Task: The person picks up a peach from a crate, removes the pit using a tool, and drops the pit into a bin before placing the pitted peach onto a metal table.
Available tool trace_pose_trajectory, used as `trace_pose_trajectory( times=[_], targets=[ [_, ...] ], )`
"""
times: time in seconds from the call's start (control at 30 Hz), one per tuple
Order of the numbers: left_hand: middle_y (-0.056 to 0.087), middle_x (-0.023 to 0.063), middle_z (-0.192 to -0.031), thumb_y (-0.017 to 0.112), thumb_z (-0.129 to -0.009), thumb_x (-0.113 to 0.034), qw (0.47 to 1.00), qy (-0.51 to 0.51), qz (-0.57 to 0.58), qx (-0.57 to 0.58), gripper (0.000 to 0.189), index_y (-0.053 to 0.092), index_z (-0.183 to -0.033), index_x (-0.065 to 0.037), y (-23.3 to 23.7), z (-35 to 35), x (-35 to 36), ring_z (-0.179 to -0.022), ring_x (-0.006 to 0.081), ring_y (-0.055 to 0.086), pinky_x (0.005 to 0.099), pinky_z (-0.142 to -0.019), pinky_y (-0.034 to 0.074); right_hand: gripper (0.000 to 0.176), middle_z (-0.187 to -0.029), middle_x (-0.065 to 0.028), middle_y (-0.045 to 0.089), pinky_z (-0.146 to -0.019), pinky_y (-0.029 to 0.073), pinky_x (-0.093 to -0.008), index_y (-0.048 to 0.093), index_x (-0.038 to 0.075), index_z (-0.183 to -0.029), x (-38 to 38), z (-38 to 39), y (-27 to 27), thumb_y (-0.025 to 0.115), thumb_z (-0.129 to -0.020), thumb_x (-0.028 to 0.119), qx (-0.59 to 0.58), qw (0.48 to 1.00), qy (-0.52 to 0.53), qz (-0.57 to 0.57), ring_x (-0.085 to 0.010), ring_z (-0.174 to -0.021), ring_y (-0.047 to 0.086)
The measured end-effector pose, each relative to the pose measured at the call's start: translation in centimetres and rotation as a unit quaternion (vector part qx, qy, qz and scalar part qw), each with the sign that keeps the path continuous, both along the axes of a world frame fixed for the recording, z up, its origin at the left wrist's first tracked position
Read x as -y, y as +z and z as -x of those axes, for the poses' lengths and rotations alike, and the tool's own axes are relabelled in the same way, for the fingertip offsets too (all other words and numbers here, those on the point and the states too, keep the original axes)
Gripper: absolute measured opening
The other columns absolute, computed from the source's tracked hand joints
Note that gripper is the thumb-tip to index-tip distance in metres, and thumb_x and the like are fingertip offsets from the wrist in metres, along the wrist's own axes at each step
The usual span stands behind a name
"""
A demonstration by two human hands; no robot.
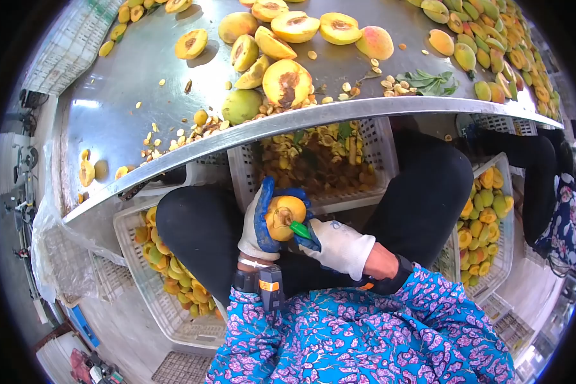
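Note:
My left hand (260,221), in a white and blue rubber-coated work glove, is closed round a halved yellow peach (284,216) with its cut face up. In the middle of that face the flesh round the pit hollow looks brown and torn. My right hand (336,245), gloved the same way, grips a small green-handled tool (300,230). Its tip meets the peach near the hollow; the blade's shape is hidden. Both hands are above my lap, before a white crate (383,160) with brown pits and yellow scraps.
Ahead is a metal table (128,102) with a raised rim, bearing halved peaches (295,27), loose pits, a green leaf sprig (429,82) and a peach heap at right. Peach-filled crates (153,301) flank my legs. A person's dark-clothed leg (531,173) is at right.

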State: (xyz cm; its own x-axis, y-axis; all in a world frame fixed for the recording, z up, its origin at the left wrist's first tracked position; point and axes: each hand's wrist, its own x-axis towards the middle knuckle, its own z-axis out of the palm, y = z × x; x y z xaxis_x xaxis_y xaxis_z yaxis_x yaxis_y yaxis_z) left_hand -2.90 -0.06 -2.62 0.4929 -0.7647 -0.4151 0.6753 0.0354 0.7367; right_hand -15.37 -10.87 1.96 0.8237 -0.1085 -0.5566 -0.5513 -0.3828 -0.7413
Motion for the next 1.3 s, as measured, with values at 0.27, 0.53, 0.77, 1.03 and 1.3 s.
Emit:
trace_pose_trajectory(
  times=[0.27, 0.53, 0.77, 1.03, 1.3],
  targets=[
    [0.059, 0.019, -0.108, 0.042, -0.095, -0.034, 0.984, 0.059, 0.066, -0.152, 0.042, 0.049, -0.12, -0.001, 0.1, -0.3, 1.0, -0.093, 0.0307, 0.061, 0.0445, -0.078, 0.053, 0.026, -0.086, -0.0203, 0.061, -0.071, 0.045, -0.0435, 0.057, 0.003, -0.095, -0.8, 0.1, -0.4, 0.053, -0.086, 0.027, 0.049, 0.975, -0.169, -0.138, -0.039, -0.082, 0.058],
    [0.064, 0.0134, -0.095, 0.06, -0.084, -0.017, 0.992, -0.04, -0.006, 0.119, 0.031, 0.059, -0.105, 0.006, 1.7, -0.2, 0.3, -0.085, 0.0217, 0.063, 0.0305, -0.078, 0.052, 0.032, -0.079, -0.0078, 0.061, -0.067, 0.045, -0.0322, 0.059, 0.003, -0.095, -0.3, 0.4, 0.0, 0.057, -0.087, 0.033, -0.055, 0.915, -0.167, -0.363, -0.0183, -0.072, 0.054],
    [0.065, 0.0129, -0.093, 0.064, -0.082, -0.017, 0.992, -0.095, -0.063, 0.048, 0.031, 0.06, -0.103, 0.006, 0.8, -1.0, 0.1, -0.082, 0.0197, 0.064, 0.0286, -0.075, 0.051, 0.035, -0.062, -0.0023, 0.053, -0.044, 0.039, -0.0255, 0.059, 0.004, -0.087, 0.2, 0.0, 1.4, 0.055, -0.088, 0.039, -0.176, 0.886, -0.181, -0.389, -0.0113, -0.049, 0.048],
    [0.065, 0.0138, -0.091, 0.064, -0.082, -0.017, 0.992, -0.118, -0.048, -0.007, 0.032, 0.06, -0.101, 0.007, 1.1, -1.0, 0.0, -0.081, 0.0208, 0.064, 0.0288, -0.074, 0.052, 0.036, -0.053, 0.0016, 0.046, -0.035, 0.035, -0.0224, 0.059, 0.003, -0.083, -0.9, 1.0, 0.2, 0.055, -0.089, 0.038, -0.069, 0.899, -0.179, -0.393, -0.008, -0.038, 0.043],
    [0.066, 0.0117, -0.089, 0.064, -0.082, -0.015, 0.981, -0.174, -0.084, 0.015, 0.027, 0.062, -0.098, 0.007, 2.0, -1.2, 0.0, -0.08, 0.0194, 0.064, 0.0278, -0.073, 0.052, 0.031, -0.062, -0.0012, 0.052, -0.034, 0.035, -0.0216, 0.057, 0.005, -0.084, -0.2, 1.6, 0.7, 0.054, -0.089, 0.036, -0.199, 0.829, -0.196, -0.485, -0.0084, -0.041, 0.045]
  ],
)
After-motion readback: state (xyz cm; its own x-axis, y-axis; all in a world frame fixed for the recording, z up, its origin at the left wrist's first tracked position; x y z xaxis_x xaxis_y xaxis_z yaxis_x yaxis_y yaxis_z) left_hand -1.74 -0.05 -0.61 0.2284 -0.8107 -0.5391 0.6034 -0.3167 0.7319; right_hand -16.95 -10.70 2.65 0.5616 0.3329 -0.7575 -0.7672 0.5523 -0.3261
